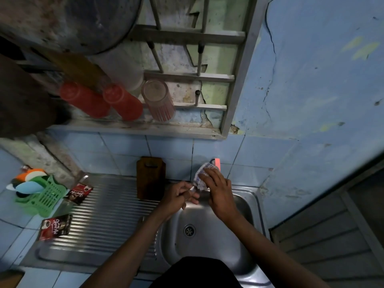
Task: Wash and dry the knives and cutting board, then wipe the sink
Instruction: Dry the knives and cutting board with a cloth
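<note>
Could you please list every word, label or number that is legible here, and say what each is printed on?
Upper red sachet on the drainboard: white script brand name, seen at an angle, too blurred to read.
Lower red sachet: the same white script, likewise not legible; small print beneath it too small.
No other text is visible.

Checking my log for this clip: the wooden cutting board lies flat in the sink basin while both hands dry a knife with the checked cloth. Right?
Not quite. In the head view the wooden cutting board stands upright on the drainboard, leaning against the tiled wall, not in the sink basin. The hands, left and right, do work a checked cloth over a knife.
</note>
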